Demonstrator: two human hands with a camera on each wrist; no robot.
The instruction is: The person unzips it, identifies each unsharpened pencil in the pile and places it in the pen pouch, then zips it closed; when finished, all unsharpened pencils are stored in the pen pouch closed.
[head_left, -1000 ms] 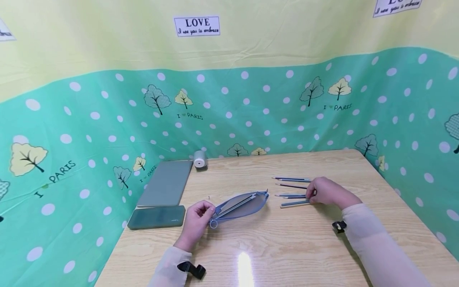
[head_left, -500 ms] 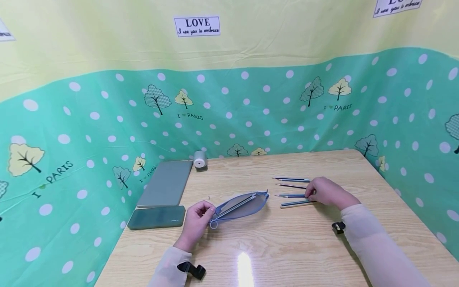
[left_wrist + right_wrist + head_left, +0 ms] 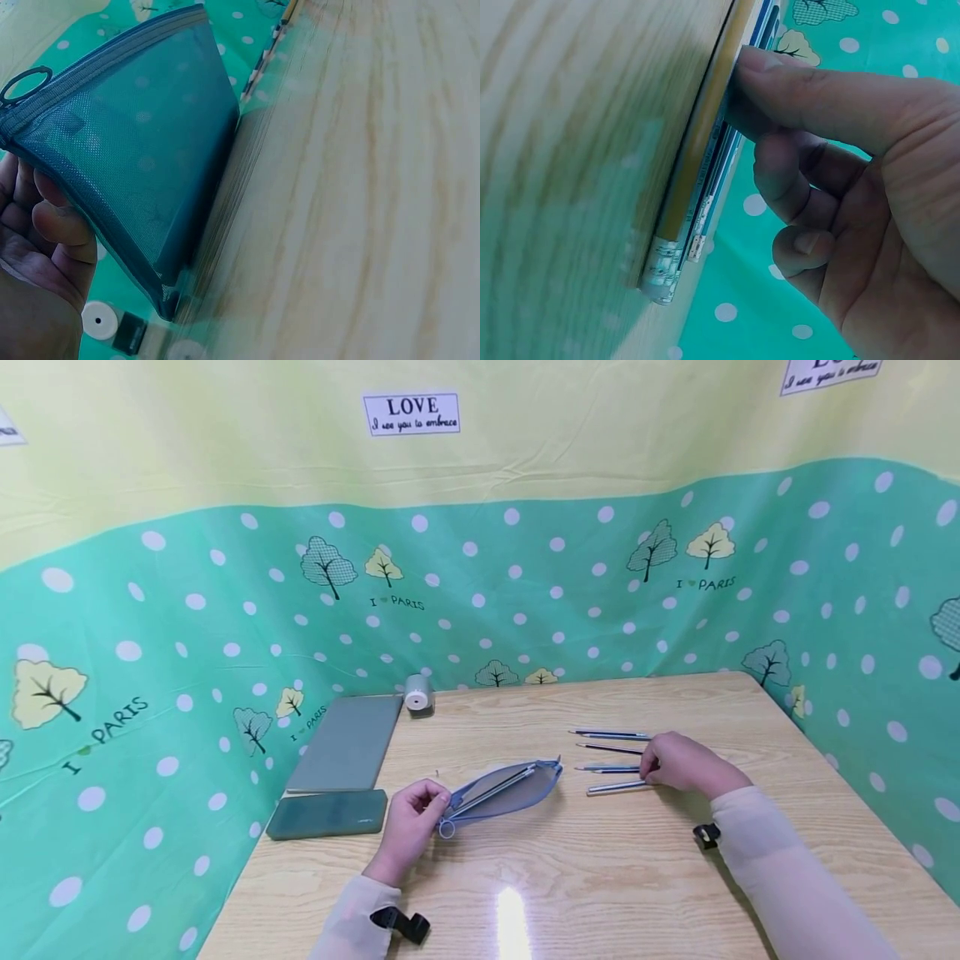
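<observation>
A blue mesh zip pencil pouch (image 3: 517, 795) has its top spread, with pencils (image 3: 498, 787) lying inside. My left hand (image 3: 410, 823) pinches the pouch's near-left end by the zip, beside the round ring pull (image 3: 447, 829); the pouch's mesh side (image 3: 142, 142) fills much of the left wrist view. Over the loose pencils on the right, my right hand (image 3: 688, 763) has its thumb and forefinger at the nearest pencil (image 3: 615, 787). In the right wrist view this yellow pencil (image 3: 694, 161) with its eraser end lies under the thumb tip; the forefinger's contact is partly hidden.
Several more pencils (image 3: 609, 734) lie in a loose row behind. At the left are a dark green case (image 3: 327, 815) and a flat grey panel (image 3: 348, 743). A small white-ended cylinder (image 3: 417, 693) stands at the back, near the patterned curtain (image 3: 510, 585).
The nearest pencils shifted slightly under my right fingers and now look paler and closer together. My right hand moved only a little. The left hand and pouch stayed put.
</observation>
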